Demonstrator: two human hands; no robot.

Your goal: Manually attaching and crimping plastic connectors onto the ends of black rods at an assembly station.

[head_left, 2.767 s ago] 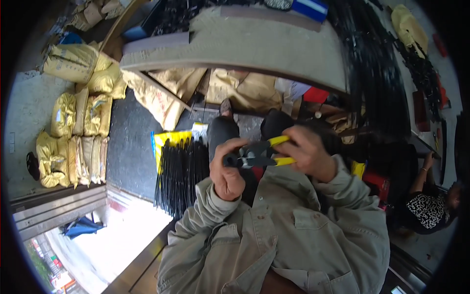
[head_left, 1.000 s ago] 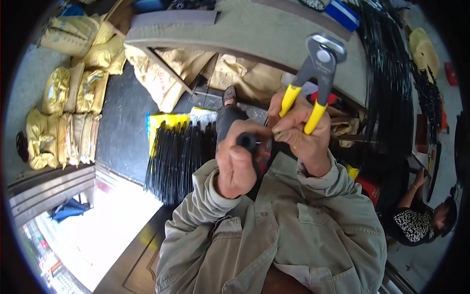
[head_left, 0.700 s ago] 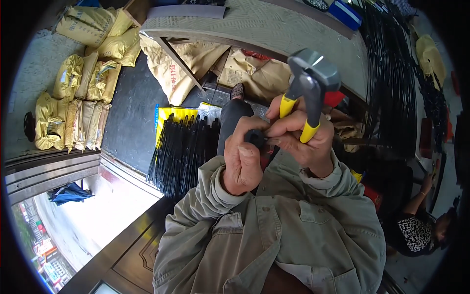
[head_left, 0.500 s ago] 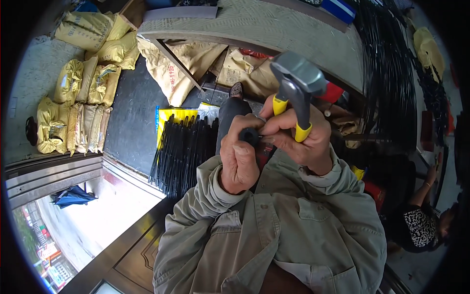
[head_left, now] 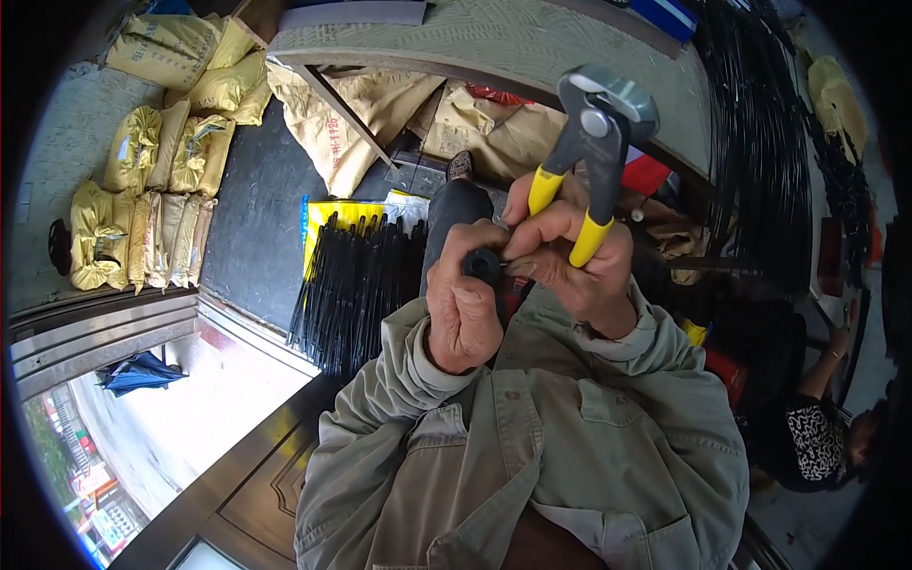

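**Pincers and a black rod, held up close**

At the left edge lie yellow sacks point(head_left: 142, 190); left of centre, a bundle of black rods point(head_left: 356, 285). At centre the left hand point(head_left: 463, 309) is clenched round a black rod end point(head_left: 484, 266). Just right, touching it, the right hand point(head_left: 579, 261) grips yellow-handled pincers point(head_left: 594, 142), head upward, jaws together.

The pincers point(head_left: 597, 133) have a dull grey metal head and glossy yellow plastic-coated handles. The jacket sleeves point(head_left: 532, 446) are matt, creased olive cloth. Far left, the yellow sacks point(head_left: 142, 199) look like shiny woven plastic.
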